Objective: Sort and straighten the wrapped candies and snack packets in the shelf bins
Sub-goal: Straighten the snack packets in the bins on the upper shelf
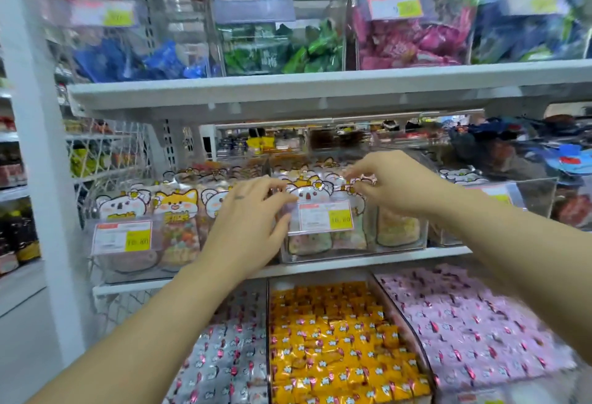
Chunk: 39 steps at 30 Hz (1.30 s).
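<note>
Animal-faced snack packets stand upright in clear bins on the middle shelf. My left hand (pixel 253 211) pinches the top left corner of the front koala packet (pixel 307 193) in the middle clear bin (pixel 352 251). My right hand (pixel 394 182) pinches the top right edge of the packets in that same bin. A pink and yellow price label (pixel 325 215) hangs on the bin's front. The left bin (pixel 128 269) holds koala and fox packets (pixel 177 201). Below lie trays of silver candies (pixel 224 355), yellow candies (pixel 336 339) and pink candies (pixel 474 323).
The top shelf carries clear bins of blue (pixel 134 60), green (pixel 288 48) and magenta packets (pixel 413 41). A white upright post (pixel 41 147) stands at the left with bottles (pixel 19 237) beyond it. Dark packets (pixel 499 153) fill the bins at the middle right.
</note>
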Each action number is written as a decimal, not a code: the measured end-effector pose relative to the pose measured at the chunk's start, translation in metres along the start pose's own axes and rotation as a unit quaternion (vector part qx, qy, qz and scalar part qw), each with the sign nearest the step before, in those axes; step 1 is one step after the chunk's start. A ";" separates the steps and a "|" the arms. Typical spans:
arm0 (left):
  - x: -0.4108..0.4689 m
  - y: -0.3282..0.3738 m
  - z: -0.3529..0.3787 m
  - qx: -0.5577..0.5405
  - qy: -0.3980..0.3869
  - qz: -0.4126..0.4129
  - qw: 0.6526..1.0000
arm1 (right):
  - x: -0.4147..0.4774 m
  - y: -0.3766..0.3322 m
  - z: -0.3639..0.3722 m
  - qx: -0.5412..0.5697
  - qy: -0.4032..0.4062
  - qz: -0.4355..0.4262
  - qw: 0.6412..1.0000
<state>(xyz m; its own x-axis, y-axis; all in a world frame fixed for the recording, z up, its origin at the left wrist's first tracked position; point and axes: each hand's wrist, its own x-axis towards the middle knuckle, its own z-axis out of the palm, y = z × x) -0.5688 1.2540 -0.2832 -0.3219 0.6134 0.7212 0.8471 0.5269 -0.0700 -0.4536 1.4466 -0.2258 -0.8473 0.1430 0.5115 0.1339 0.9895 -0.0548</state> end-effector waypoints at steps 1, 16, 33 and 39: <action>0.004 -0.001 0.002 0.001 0.003 0.006 1.000 | 0.002 0.005 -0.001 -0.002 -0.010 -0.004 1.000; 0.058 0.000 0.008 -0.026 -0.048 -0.006 0.998 | 0.023 0.066 -0.012 -0.043 -0.057 -0.019 0.997; 0.068 -0.003 0.013 -0.045 -0.062 0.003 0.997 | 0.025 0.070 -0.021 0.020 0.144 -0.002 0.989; 0.070 -0.004 0.004 -0.149 0.001 0.008 0.989 | 0.028 0.032 -0.040 0.134 0.252 -0.078 0.955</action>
<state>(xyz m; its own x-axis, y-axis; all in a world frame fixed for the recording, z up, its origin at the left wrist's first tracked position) -0.5963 1.2967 -0.2349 -0.3068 0.6183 0.7236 0.9392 0.3201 0.1247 -0.4525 1.4817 -0.1788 -0.4819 0.0317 0.8757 -0.1666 0.9778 -0.1271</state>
